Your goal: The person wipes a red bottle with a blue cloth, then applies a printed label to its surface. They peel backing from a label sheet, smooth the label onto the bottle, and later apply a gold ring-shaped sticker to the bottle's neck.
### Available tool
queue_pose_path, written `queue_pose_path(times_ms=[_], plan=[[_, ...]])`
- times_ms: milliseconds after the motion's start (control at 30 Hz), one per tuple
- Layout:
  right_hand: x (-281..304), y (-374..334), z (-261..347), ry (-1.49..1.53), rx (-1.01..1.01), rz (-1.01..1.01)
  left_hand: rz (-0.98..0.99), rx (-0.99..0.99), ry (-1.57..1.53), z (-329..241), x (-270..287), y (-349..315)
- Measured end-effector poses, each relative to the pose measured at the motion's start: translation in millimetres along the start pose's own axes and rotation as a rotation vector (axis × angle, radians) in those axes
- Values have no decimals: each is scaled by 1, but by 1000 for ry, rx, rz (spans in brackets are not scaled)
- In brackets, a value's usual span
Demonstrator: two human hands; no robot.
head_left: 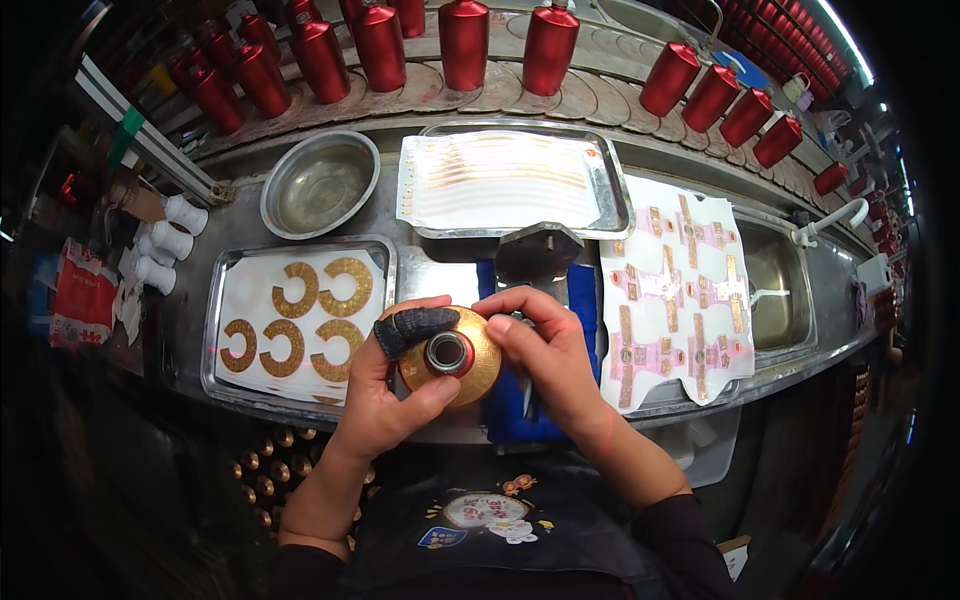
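A bottle (pixel 480 378), seen from above, has its round dark mouth toward me and a patterned gold label around its shoulder. My left hand (pixel 385 390) wraps the bottle's left side, a black finger cot (pixel 415 325) on one finger and the thumb near the neck. At the upper right edge of the gold label, the thumb and forefinger of my right hand (pixel 548 350) are drawn together against it. Beyond the hands stands a dark metal stand (pixel 540 252) on a blue cloth (pixel 510 420). Most of the bottle's body is hidden under its shoulder.
On the left, a tray (pixel 207 345) holds C-shaped gold labels, with a metal bowl (pixel 320 185) behind. Another tray (pixel 622 195) bears striped label sheets; a pink-and-gold label sheet (pixel 675 300) lies right, beside a sink (pixel 785 300). Red bottles (pixel 463 45) line a conveyor (pixel 420 95) behind.
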State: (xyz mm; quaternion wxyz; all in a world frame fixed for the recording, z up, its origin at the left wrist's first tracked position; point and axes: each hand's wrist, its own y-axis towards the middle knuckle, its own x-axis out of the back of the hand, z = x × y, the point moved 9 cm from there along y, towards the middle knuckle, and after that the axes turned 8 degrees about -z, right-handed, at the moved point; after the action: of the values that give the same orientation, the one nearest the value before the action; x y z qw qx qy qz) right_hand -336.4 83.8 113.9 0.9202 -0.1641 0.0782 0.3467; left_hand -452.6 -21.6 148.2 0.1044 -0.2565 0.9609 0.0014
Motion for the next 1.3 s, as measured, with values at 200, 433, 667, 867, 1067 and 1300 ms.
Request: queue_pose_path(times_ms=[200,433,667,867,1067,1300], plan=[[32,-12,5,431,-237,-364,53,26,-43,1,4,-4],[-9,-49,84,-540,525,-148,65,40,-53,8,3,-3],[-7,-26,103,-522,654,-95,76,-7,3,0,4,-3],[6,-20,93,-435,434,-262,58,-59,75,-1,6,-1],[18,-19,89,-610,450,-326,70,-77,108,-1,7,-2],[-9,-48,105,-816,866,-205,180,-219,278,-3,3,4]])
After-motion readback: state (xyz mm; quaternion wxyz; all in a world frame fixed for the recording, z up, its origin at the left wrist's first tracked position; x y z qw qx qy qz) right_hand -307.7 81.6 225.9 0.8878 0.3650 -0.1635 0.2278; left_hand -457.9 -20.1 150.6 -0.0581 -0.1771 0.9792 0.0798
